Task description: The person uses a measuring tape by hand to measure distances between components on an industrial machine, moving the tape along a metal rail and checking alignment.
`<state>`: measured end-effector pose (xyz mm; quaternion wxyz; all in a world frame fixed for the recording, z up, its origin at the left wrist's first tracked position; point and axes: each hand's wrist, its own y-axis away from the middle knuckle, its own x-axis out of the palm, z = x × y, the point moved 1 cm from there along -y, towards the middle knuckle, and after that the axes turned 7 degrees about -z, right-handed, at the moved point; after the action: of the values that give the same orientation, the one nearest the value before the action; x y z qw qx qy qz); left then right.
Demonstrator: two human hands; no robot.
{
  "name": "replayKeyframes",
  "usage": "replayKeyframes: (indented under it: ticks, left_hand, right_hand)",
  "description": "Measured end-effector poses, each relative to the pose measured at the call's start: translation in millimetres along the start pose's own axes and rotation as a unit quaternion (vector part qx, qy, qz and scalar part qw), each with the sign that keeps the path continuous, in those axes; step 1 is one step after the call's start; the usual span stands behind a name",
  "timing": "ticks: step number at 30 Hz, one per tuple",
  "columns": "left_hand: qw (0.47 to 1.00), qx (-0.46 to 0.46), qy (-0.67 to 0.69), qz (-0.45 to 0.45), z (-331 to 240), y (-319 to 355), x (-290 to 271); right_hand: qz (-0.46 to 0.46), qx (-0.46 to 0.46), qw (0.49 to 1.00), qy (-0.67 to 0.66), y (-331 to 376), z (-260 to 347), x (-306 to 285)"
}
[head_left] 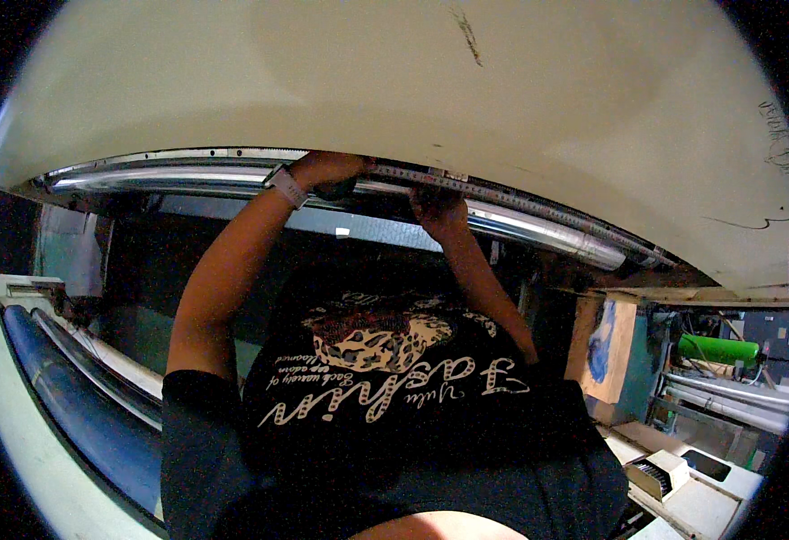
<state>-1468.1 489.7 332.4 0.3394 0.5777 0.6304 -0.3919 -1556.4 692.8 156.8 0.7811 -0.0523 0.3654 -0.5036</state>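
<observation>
My left hand [327, 168], with a light-banded watch [285, 186] on its wrist, reaches into a long slot beneath a cream panel. Its fingers are bent and partly in shadow, closed by a dark rounded shape that I cannot make out. A strip with ruler markings [502, 193] runs along the slot, rightward from that hand. Just below the strip, my right hand [439, 211] is raised with its fingers curled up at it; what they grip is too dark to tell. Shiny metal rollers [538, 236] lie lengthwise beside both hands.
The cream machine panel [394, 81] spans the top, close over my hands. A blue roller [80, 405] stands at lower left. At right are a wooden board [603, 346] with a blue patch, a green roll [718, 349] and a small cream box [660, 474].
</observation>
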Motion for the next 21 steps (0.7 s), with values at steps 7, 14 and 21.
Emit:
replayKeyframes:
  ticks: [7,14,21]
  left_hand:
    - [0.998,-0.038,0.019,0.051,-4,-12,1]
    - [0.999,0.019,-0.011,-0.036,5,-8,12]
    - [0.999,-0.009,-0.034,0.029,6,-12,12]
  right_hand:
    - [-0.047,0.023,0.998,-0.019,4,-11,5]
    - [0.037,0.027,0.997,0.060,9,-19,2]
    - [0.029,0.071,0.997,0.018,3,-6,7]
